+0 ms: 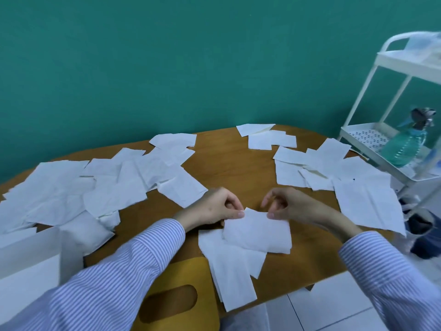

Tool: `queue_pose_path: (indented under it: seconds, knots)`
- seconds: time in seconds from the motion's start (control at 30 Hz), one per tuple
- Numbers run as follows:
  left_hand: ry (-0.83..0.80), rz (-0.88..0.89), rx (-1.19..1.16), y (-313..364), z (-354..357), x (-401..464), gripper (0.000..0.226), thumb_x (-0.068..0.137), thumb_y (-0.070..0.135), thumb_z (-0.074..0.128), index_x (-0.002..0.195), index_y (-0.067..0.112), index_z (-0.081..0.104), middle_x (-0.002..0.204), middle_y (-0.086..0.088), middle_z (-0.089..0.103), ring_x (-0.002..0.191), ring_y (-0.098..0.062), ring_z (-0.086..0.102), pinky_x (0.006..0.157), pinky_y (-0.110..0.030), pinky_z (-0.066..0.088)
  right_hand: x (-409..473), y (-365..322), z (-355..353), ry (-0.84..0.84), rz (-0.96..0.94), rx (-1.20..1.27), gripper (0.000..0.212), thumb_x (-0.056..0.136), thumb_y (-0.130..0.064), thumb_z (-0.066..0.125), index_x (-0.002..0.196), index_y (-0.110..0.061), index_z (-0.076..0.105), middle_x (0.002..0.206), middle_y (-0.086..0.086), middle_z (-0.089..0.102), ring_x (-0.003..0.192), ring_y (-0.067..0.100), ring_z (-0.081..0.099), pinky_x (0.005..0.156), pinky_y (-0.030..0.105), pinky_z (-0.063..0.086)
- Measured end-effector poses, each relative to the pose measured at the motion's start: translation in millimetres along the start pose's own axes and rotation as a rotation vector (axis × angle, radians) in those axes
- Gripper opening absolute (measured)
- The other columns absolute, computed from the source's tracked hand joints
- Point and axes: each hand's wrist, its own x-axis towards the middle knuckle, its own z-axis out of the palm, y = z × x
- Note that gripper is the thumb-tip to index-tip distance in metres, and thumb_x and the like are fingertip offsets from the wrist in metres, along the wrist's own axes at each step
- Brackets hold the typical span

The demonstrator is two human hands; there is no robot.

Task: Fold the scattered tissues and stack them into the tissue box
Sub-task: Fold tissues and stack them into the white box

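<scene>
White tissues (pixel 259 231) on a brown table (pixel 229 161), teal wall (pixel 167 68), blue-and-white striped sleeves (pixel 133 266), mustard-yellow lid (pixel 186 273).

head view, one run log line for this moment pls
step: folding | left hand and right hand: pinch top edge of tissue | loose tissues: scattered on table | lid: near edge

We are pinching the top corners of one tissue (pixel 259 231) with our left hand (pixel 216 206) and right hand (pixel 290 204), forearms converging.

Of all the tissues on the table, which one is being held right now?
The folded tissue near the table's front edge: the left hand and right hand pinch its far corners. All the others lie loose, untouched.
</scene>
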Motion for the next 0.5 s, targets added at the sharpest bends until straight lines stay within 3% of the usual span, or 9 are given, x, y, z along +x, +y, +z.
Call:
queue_pose_path:
  seconds: [0.13,0.23,0.3,0.4,0.5]
  knots:
    - [0.063,0.007,0.101,-14,17,5,0.006,0.085,0.033,0.078,0.087,0.030,0.074,0.072,0.009,0.068,0.067,-0.003,0.063,0.068,-0.035,0.054,9,15,24,0.107,-0.037,-0.111,0.015,0.092,-0.014,0.067,0.100,-0.026,0.066,0.083,-0.005,0.069,0.080,0.008,0.065,0.069,0.023,0.051]
    - [0.134,0.032,0.124,-18,17,4,0.008,0.087,0.034,0.076,0.091,0.032,0.070,0.075,0.010,0.065,0.070,-0.003,0.061,0.067,-0.031,0.051,14,18,31,0.176,-0.054,-0.124,0.014,0.094,-0.013,0.063,0.101,-0.024,0.067,0.085,-0.004,0.067,0.081,0.009,0.063,0.063,0.018,0.046]
    - [0.161,0.058,0.199,-19,16,4,0.012,0.088,0.037,0.074,0.098,0.033,0.068,0.083,0.012,0.060,0.077,-0.001,0.057,0.067,-0.024,0.048,15,19,31,0.214,-0.049,-0.182,0.012,0.093,-0.020,0.064,0.104,-0.024,0.066,0.089,-0.006,0.063,0.085,0.011,0.059,0.067,0.020,0.045]
    - [0.170,0.069,0.330,-21,14,5,0.018,0.090,0.043,0.071,0.103,0.034,0.065,0.096,0.014,0.050,0.088,0.001,0.049,0.071,-0.022,0.043,13,23,30,0.249,-0.047,-0.499,0.022,0.091,-0.041,0.065,0.109,-0.031,0.058,0.099,-0.008,0.048,0.093,0.014,0.045,0.079,0.032,0.042]
    - [0.180,0.087,0.353,-20,15,6,0.011,0.091,0.042,0.069,0.094,0.032,0.066,0.100,0.015,0.050,0.094,-0.001,0.046,0.075,-0.027,0.046,10,23,31,0.262,-0.055,-0.563,0.018,0.091,-0.040,0.064,0.103,-0.030,0.055,0.097,-0.008,0.041,0.090,0.015,0.040,0.076,0.030,0.035]
